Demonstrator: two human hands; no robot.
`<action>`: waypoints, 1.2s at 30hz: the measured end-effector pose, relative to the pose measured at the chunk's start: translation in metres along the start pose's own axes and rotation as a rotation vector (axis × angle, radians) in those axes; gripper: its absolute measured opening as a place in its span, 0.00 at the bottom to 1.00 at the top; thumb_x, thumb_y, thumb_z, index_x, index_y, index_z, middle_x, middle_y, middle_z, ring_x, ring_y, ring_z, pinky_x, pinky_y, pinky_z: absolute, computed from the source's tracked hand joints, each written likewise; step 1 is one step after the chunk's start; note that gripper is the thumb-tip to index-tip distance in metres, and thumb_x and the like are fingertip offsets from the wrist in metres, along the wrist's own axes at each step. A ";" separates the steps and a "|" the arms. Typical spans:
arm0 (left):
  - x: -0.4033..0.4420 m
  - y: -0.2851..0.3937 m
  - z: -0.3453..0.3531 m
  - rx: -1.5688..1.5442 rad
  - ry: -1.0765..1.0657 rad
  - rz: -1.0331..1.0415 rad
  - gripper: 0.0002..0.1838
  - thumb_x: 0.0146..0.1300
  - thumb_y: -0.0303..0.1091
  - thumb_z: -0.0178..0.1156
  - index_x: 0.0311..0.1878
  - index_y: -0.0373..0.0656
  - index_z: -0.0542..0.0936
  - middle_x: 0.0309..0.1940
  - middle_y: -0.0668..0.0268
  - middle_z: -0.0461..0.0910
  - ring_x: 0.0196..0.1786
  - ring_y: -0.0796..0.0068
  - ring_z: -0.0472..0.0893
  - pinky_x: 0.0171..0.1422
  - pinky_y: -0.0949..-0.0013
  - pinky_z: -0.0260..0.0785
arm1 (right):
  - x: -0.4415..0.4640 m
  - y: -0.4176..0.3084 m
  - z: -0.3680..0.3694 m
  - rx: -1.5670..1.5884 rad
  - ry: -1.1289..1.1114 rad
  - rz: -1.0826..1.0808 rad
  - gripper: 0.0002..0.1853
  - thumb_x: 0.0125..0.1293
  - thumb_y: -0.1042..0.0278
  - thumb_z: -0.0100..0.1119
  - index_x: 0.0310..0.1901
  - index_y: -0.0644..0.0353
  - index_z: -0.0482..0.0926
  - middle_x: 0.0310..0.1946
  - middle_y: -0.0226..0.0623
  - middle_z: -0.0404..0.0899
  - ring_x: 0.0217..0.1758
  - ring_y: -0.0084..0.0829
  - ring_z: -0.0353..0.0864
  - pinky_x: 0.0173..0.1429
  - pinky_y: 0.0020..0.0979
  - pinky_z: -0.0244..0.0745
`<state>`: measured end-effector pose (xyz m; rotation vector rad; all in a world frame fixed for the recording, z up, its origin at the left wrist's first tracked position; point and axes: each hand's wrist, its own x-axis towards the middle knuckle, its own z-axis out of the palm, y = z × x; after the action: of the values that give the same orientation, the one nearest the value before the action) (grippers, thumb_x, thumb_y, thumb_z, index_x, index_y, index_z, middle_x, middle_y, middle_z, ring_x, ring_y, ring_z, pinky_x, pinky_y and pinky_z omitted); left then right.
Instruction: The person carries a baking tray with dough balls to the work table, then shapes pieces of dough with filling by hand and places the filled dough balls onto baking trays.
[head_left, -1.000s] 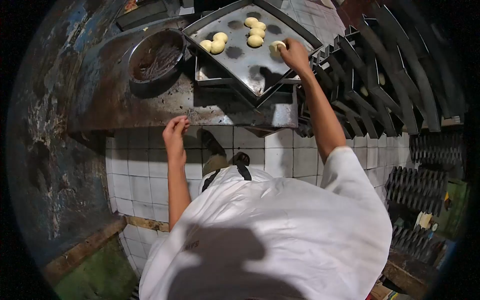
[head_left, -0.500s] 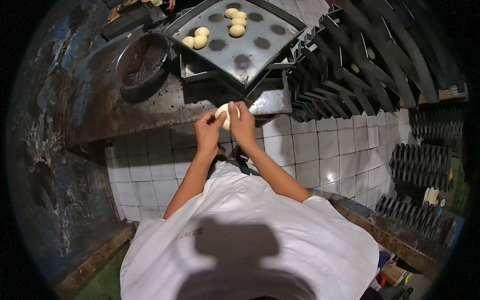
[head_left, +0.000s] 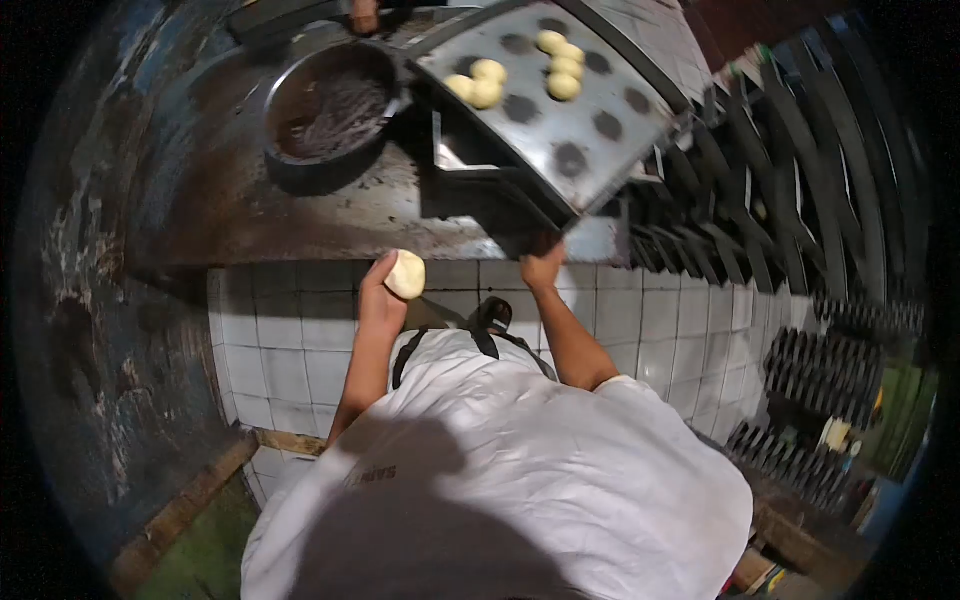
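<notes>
My left hand is closed around a pale, rounded piece of dough, in front of the bench edge. My right hand is at the near corner of a metal baking tray. Its fingers are dark and blurred there, so I cannot tell whether they grip the tray. On the tray sit pale dough balls in two clusters, three on the left and several on the right. Dark round patches mark the rest of its surface.
A round dark pan stands on the worn bench, left of the tray. Stacked dark trays rise on the right. Another person's hand shows at the top edge. White floor tiles lie below the bench.
Both hands were together on the dough; now they are apart. My left hand keeps the dough, and my right hand has moved to the tray corner. The view has shifted.
</notes>
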<state>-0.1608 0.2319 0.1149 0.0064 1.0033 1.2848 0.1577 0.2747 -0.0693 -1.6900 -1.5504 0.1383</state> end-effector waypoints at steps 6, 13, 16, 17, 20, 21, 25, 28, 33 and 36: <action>0.060 0.100 -0.036 -0.049 0.150 -0.041 0.16 0.75 0.43 0.59 0.56 0.43 0.77 0.53 0.63 0.81 0.57 0.65 0.82 0.64 0.58 0.74 | -0.005 -0.019 0.048 0.447 0.396 0.399 0.16 0.64 0.72 0.63 0.51 0.66 0.75 0.46 0.43 0.83 0.52 0.40 0.81 0.59 0.37 0.74; 0.124 0.228 -0.102 -0.098 0.181 0.073 0.18 0.73 0.41 0.61 0.59 0.41 0.78 0.56 0.62 0.81 0.61 0.66 0.80 0.69 0.59 0.69 | 0.063 -0.257 0.019 -0.081 -0.447 0.336 0.16 0.66 0.75 0.60 0.55 0.64 0.74 0.33 0.55 0.81 0.42 0.57 0.82 0.45 0.41 0.76; 0.147 0.262 -0.122 -0.128 0.192 0.050 0.17 0.73 0.40 0.61 0.59 0.40 0.78 0.56 0.63 0.81 0.61 0.66 0.80 0.70 0.60 0.68 | 0.128 -0.349 0.075 0.014 -0.469 -0.062 0.14 0.62 0.79 0.57 0.51 0.60 0.75 0.37 0.53 0.81 0.40 0.55 0.81 0.41 0.51 0.74; 0.154 0.270 -0.127 -0.143 0.182 0.049 0.17 0.73 0.39 0.60 0.58 0.40 0.78 0.56 0.64 0.82 0.61 0.67 0.80 0.70 0.61 0.68 | 0.154 -0.371 0.102 -0.052 -0.571 -0.098 0.14 0.64 0.77 0.57 0.52 0.60 0.75 0.39 0.54 0.81 0.43 0.57 0.81 0.44 0.50 0.76; 0.168 0.289 -0.136 -0.178 0.210 0.049 0.17 0.73 0.39 0.60 0.58 0.41 0.78 0.56 0.64 0.82 0.61 0.67 0.79 0.70 0.61 0.68 | 0.204 -0.401 0.212 -0.210 -0.692 -0.202 0.15 0.66 0.74 0.55 0.54 0.57 0.76 0.42 0.55 0.82 0.49 0.57 0.82 0.48 0.52 0.78; 0.171 0.294 -0.142 -0.200 0.192 0.046 0.17 0.73 0.39 0.61 0.58 0.41 0.78 0.56 0.64 0.82 0.62 0.67 0.79 0.69 0.60 0.69 | 0.214 -0.406 0.246 -0.260 -0.706 -0.240 0.16 0.66 0.72 0.54 0.56 0.56 0.77 0.43 0.52 0.82 0.49 0.55 0.83 0.48 0.49 0.79; 0.162 0.314 -0.150 -0.212 0.233 0.059 0.17 0.72 0.39 0.61 0.58 0.40 0.78 0.56 0.64 0.82 0.62 0.67 0.79 0.69 0.60 0.69 | 0.235 -0.407 0.344 -0.457 -0.775 -0.338 0.16 0.68 0.70 0.50 0.56 0.52 0.79 0.45 0.51 0.84 0.50 0.50 0.85 0.46 0.49 0.83; 0.153 0.314 -0.176 -0.238 0.310 0.105 0.17 0.72 0.39 0.61 0.58 0.40 0.78 0.56 0.63 0.82 0.62 0.66 0.79 0.69 0.60 0.70 | 0.232 -0.403 0.368 -0.456 -0.807 -0.302 0.14 0.69 0.71 0.50 0.54 0.55 0.79 0.44 0.51 0.85 0.47 0.52 0.87 0.43 0.51 0.85; 0.150 0.312 -0.199 -0.288 0.355 0.140 0.20 0.73 0.43 0.61 0.58 0.38 0.77 0.57 0.59 0.82 0.63 0.61 0.80 0.70 0.57 0.72 | 0.222 -0.398 0.388 -0.264 -0.814 -0.144 0.10 0.70 0.66 0.53 0.47 0.58 0.81 0.34 0.56 0.85 0.43 0.53 0.87 0.40 0.49 0.81; 0.151 0.321 -0.179 -0.338 0.311 0.154 0.19 0.73 0.42 0.61 0.58 0.38 0.77 0.56 0.60 0.82 0.61 0.63 0.81 0.69 0.58 0.71 | 0.224 -0.351 0.417 0.259 -0.983 0.021 0.08 0.69 0.66 0.57 0.40 0.61 0.81 0.30 0.47 0.85 0.36 0.44 0.87 0.37 0.41 0.79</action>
<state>-0.5326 0.3698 0.0816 -0.3930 1.0502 1.6176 -0.3046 0.6382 -0.0313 -1.4807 -2.0595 1.2758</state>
